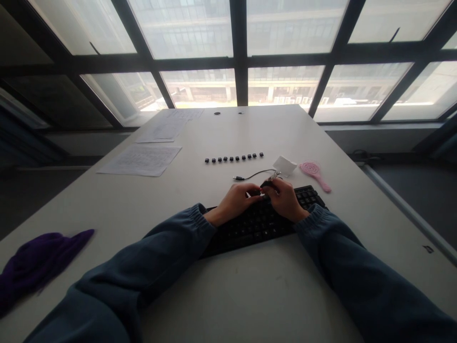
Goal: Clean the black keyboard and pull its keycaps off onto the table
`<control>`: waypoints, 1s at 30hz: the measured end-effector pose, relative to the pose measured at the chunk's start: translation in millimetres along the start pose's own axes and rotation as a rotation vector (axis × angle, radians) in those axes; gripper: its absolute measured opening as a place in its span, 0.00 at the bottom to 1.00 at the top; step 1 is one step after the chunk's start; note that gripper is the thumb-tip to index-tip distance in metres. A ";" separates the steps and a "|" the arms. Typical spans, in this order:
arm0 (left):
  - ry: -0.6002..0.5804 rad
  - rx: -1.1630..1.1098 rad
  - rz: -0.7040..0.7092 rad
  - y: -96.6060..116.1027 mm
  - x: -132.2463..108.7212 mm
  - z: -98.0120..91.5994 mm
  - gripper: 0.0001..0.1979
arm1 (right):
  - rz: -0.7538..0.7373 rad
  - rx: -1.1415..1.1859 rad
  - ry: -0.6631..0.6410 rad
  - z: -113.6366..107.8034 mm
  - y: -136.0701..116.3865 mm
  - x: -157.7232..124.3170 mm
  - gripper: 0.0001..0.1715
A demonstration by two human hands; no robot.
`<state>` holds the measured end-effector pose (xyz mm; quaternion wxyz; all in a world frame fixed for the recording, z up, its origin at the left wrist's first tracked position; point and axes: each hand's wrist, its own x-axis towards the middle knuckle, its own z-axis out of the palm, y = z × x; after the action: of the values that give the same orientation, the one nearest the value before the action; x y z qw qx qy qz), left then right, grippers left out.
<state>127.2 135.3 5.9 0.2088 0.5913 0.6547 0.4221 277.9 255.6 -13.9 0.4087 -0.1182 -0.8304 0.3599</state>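
Observation:
Both hands meet above the far edge of a black keyboard (250, 228), which lies at a slant under my wrists. My left hand (237, 199) is closed, its fingertips pinched together; what they hold is too small to make out. Between the fingers of my right hand (285, 197) is a small dark object with a shiny metal part (274, 176), its kind unclear. Just beyond the hands, a black USB cable (252, 176) curves over the table. Farther back stands a row of several black keycaps (231, 159).
Right of the hands lie a white packet (284, 165) and a pink hairbrush (314, 174). Paper sheets (143, 161) are at the far left, and a purple cloth (43, 259) sits near the left edge. A small dark item (427, 249) rests by the table's right edge.

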 end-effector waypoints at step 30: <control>0.156 -0.090 0.081 5.9 -0.7 -0.9 0.14 | 0.207 0.108 0.136 3.1 -6.8 -1.2 0.10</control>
<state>130.1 134.0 10.9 0.1663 0.5725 0.6249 0.5040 276.9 248.7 -11.2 0.4305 -0.2051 -0.7635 0.4356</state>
